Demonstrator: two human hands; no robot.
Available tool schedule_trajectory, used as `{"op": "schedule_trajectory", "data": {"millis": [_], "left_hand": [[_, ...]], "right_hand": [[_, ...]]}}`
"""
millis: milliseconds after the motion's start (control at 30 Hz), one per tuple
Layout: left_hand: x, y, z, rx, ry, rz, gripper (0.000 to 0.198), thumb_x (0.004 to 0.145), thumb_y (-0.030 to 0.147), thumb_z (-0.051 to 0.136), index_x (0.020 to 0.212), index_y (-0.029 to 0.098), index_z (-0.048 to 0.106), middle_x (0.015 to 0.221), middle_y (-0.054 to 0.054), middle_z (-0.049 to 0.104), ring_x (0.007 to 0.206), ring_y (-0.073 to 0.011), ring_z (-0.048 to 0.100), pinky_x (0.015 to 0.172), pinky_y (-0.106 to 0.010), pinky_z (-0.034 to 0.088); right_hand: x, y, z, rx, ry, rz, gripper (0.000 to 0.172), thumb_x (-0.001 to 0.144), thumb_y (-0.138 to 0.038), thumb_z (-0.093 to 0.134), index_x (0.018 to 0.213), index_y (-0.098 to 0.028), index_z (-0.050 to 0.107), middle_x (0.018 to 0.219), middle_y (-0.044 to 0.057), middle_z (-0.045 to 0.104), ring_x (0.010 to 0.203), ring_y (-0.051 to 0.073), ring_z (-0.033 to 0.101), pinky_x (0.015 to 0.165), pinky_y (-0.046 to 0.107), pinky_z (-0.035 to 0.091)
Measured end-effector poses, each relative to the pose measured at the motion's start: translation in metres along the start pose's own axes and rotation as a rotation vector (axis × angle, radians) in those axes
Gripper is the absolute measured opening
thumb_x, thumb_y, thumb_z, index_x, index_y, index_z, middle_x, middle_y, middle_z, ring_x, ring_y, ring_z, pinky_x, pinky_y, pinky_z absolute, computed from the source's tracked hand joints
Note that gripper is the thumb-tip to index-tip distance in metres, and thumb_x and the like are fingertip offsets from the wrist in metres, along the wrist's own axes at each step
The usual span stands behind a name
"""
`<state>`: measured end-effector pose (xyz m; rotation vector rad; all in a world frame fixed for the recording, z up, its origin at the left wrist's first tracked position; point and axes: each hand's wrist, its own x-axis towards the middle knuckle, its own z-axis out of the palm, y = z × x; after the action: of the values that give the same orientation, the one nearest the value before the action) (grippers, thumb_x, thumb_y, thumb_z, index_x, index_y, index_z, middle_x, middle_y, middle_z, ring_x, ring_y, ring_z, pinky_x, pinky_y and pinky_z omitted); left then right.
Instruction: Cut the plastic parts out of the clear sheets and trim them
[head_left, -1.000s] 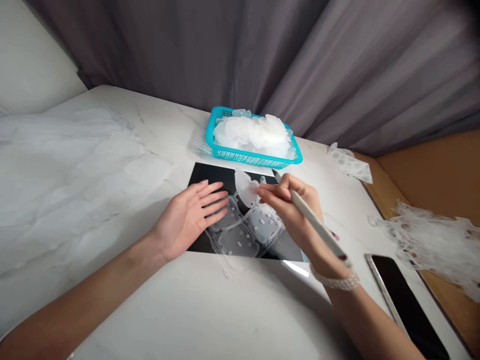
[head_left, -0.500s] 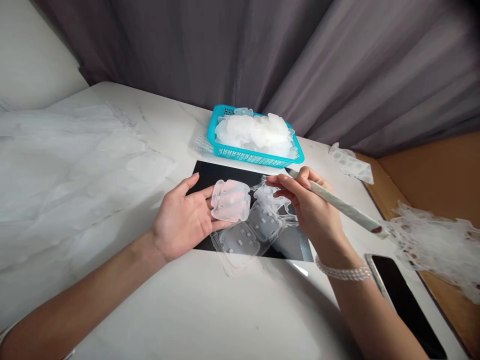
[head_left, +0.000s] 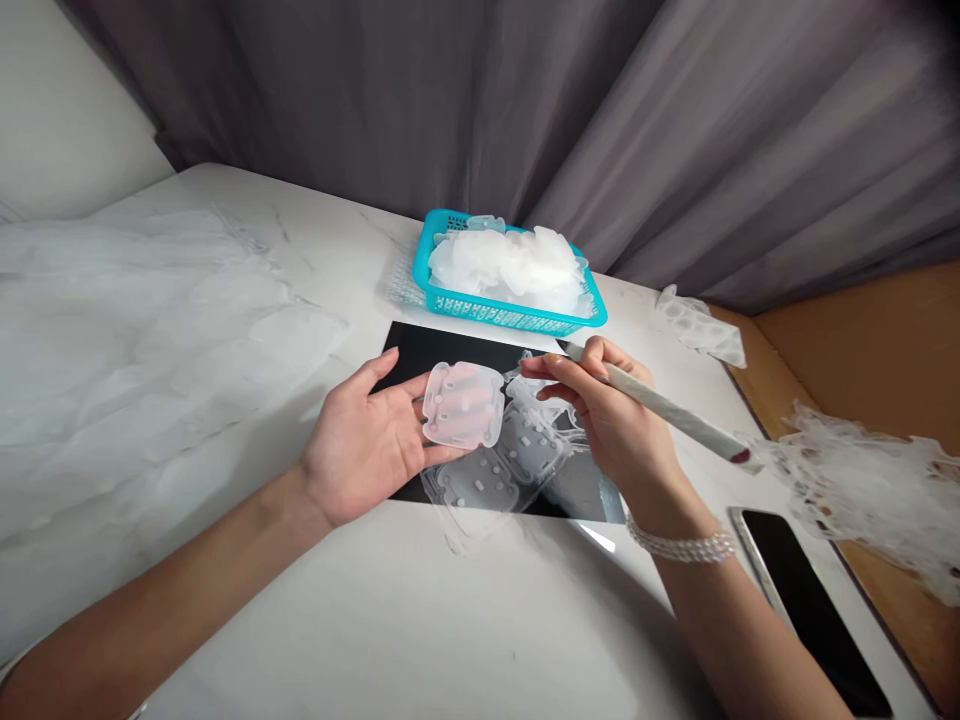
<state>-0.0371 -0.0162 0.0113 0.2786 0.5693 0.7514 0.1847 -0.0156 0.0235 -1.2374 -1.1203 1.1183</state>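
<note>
Translucent pad is lying across the fingers of my left hand, which is open and palm up, just over a glossy black sheet. It's a rounded square with little nubs on it. My right hand is closed around a white pen-shaped tool, pencil-style, with the dark tip pointing toward the upper left. Those fingers sit right over a bunch of clear pads and webbing on the black sheet, though I can't tell if they're touching. There's a pearl bracelet on that wrist.

Up top, a teal plastic basket is piled with white translucent scraps. A big filmy sheet covers the left of the tabletop, and a phone sits lower right.
</note>
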Motion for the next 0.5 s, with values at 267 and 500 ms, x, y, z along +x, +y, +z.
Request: {"op": "schedule_trajectory", "data": {"millis": [267,500], "left_hand": [[-0.0005,0.0003,-0.0002,0.003,-0.008,0.003,0.063,0.099,0.051,0.034,0.143,0.009,0.051,0.135,-0.019,0.063,0.133,-0.035,0.054,0.112,-0.055,0.041],[0.0008,-0.0009,-0.0025,-0.002,-0.039,-0.003,0.064,0.096,0.055,0.039,0.14,0.01,0.054,0.141,-0.019,0.059,0.137,-0.0366,0.049,0.112,-0.055,0.039]], "right_hand": [[-0.0009,0.0007,0.0015,0.002,-0.021,0.012,0.043,0.081,-0.028,0.076,0.067,-0.023,0.036,0.079,0.003,0.074,0.096,0.024,0.074,0.067,0.028,0.053],[-0.0036,0.0039,0.0085,0.029,-0.099,0.088,0.043,0.079,-0.032,0.079,0.068,-0.023,0.038,0.079,0.002,0.068,0.094,0.022,0.07,0.068,0.028,0.052]]}}
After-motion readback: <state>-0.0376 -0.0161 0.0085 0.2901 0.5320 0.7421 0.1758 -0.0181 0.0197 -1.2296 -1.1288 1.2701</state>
